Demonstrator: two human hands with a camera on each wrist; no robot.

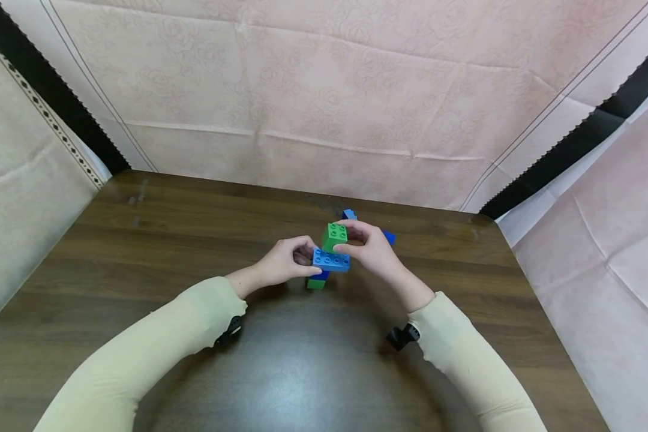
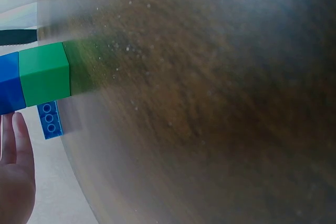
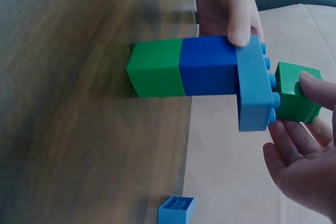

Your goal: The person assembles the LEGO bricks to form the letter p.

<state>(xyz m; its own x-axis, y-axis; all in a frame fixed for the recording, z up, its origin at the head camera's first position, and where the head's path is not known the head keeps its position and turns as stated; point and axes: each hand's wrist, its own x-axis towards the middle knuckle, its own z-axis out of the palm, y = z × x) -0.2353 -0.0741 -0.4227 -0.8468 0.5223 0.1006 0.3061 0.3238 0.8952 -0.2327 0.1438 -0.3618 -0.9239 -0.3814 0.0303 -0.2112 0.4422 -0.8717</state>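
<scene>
A small stack stands on the table: a green block [image 3: 156, 68] at the bottom, a dark blue block [image 3: 208, 66] on it, and a longer light blue brick [image 1: 330, 261] across the top with studs up. My left hand [image 1: 282, 261] steadies this stack from the left, thumb and fingers gripping about the dark and light blue pieces. In my right hand [image 1: 375, 249], another green block [image 1: 333, 235] is pinched between thumb and fingers. The right wrist view shows that block right at the light blue brick's studs, slightly tilted.
Behind the right hand lie a loose blue brick [image 1: 348, 214] and a dark blue brick [image 1: 389, 237], the latter partly hidden. The brown wooden table [image 1: 205, 222] ends at a pale cloth screen [image 1: 302, 90] at the back, with more cloth at both sides.
</scene>
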